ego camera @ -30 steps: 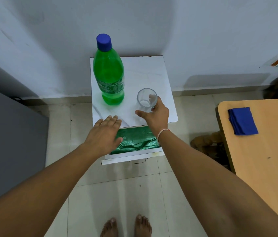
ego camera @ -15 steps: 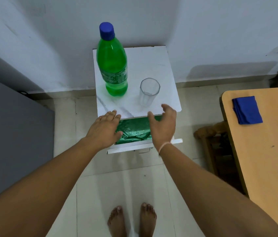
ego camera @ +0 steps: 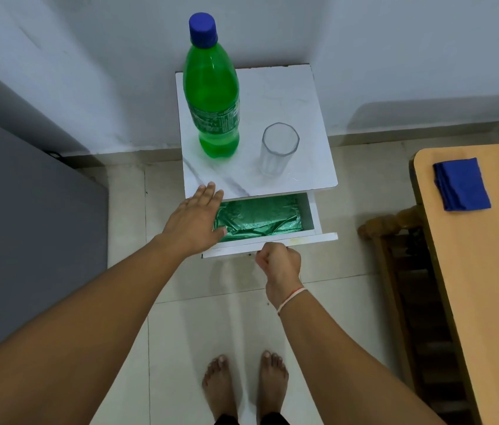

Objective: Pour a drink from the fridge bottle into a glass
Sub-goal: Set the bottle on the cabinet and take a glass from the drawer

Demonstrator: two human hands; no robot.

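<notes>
A green plastic bottle (ego camera: 213, 105) with a blue cap stands upright at the left of the small white cabinet's marble-patterned top (ego camera: 288, 96). An empty clear glass (ego camera: 277, 148) stands upright to its right. My left hand (ego camera: 194, 220) lies flat and open, fingertips on the top's front edge, palm over the open drawer's left end. My right hand (ego camera: 279, 265) is curled at the front panel of the drawer (ego camera: 272, 244), below its middle; the grip itself is hidden.
The drawer is lined with crinkled green foil (ego camera: 257, 217). A grey appliance (ego camera: 21, 228) stands at the left. A wooden table (ego camera: 487, 271) with a folded blue cloth (ego camera: 461, 184) is at the right, a wooden chair (ego camera: 395, 240) beside it. My bare feet are on the tiled floor.
My right hand let go of the glass, drew back and dropped to the drawer front, closing there. The glass stays on the top. My left hand barely moved.
</notes>
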